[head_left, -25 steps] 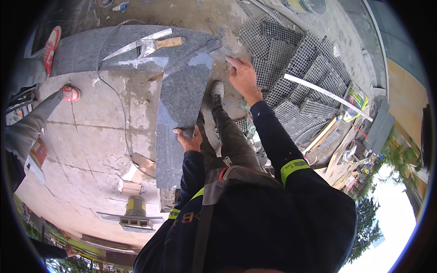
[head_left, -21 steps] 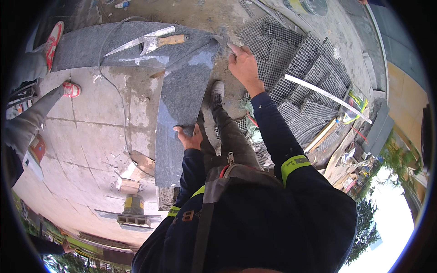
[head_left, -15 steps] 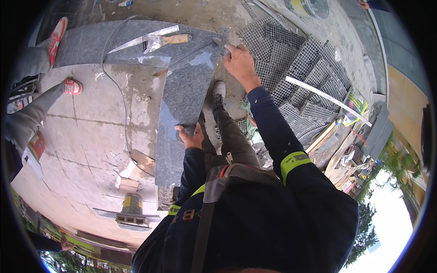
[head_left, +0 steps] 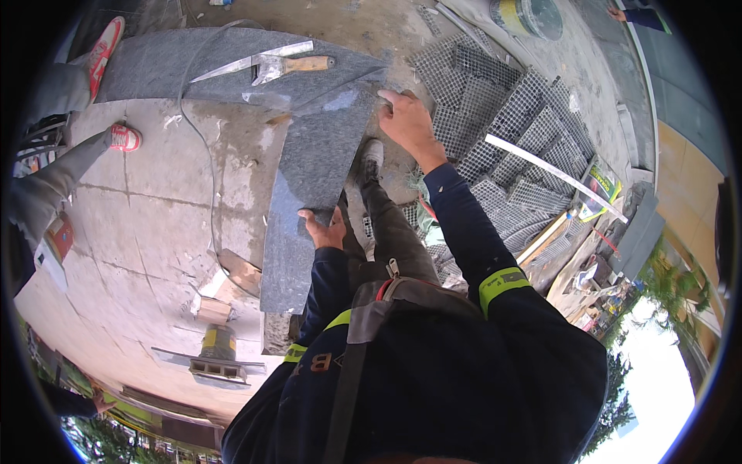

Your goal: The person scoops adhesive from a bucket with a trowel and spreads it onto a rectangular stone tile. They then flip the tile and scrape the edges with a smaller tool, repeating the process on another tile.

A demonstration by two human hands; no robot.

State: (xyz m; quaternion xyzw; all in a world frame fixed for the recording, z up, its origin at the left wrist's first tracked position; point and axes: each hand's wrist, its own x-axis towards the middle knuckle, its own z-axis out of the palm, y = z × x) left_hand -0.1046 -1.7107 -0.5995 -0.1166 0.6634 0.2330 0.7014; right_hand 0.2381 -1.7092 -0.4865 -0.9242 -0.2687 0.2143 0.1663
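A long grey stone slab (head_left: 309, 166) lies lengthwise in front of me, its far end against another dark stone slab (head_left: 147, 66) that runs leftward. My left hand (head_left: 325, 230) grips the slab's near right edge, with fingers on its top face. At the slab's far right corner, my right hand (head_left: 410, 127) is closed at the edge; its thumb reaches the stone and the other fingers are curled and partly hidden. A trowel with a wooden handle (head_left: 308, 64) rests on the far slab, beside a long pale metal strip (head_left: 232, 68).
Grey plastic grid panels (head_left: 525, 116) are piled at the right, with a white strip (head_left: 553, 174) across them. A bucket (head_left: 533, 17) stands at the far right. A cable (head_left: 202, 147) curves over the paving. Another person's shoes (head_left: 124, 138) are at the left.
My right hand has moved slightly nearer to me along the slab's edge. My left hand stays in place on the slab. The view has shifted a little.
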